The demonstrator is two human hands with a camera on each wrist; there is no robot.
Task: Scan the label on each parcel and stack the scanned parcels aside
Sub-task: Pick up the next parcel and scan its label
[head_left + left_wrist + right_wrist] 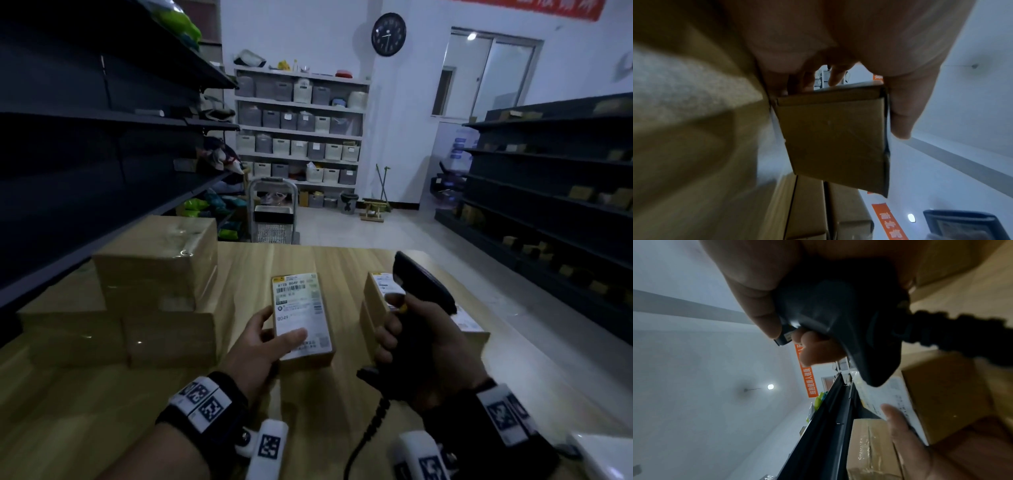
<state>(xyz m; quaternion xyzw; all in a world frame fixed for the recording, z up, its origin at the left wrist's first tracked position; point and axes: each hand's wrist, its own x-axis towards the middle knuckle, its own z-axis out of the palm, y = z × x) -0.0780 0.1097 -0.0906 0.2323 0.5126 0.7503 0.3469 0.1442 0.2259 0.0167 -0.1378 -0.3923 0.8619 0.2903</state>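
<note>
My left hand (270,337) grips a small cardboard parcel (303,317) above the wooden table (102,404), its white label facing up and my thumb lying across the label's lower part. In the left wrist view the parcel's brown underside (834,139) shows, with my fingers wrapped round its edges. My right hand (411,337) grips a black handheld scanner (423,284) by the handle, just right of the parcel, with its head raised. The right wrist view shows the scanner (842,318) from below and the label (894,399) beyond it.
A pile of larger brown boxes (154,291) stands on the table's left. Small labelled parcels (380,294) are stacked behind my right hand. The scanner's coiled cable (370,431) trails toward me. Dark shelving (85,154) lines both sides, and a white object (606,455) lies at the near right.
</note>
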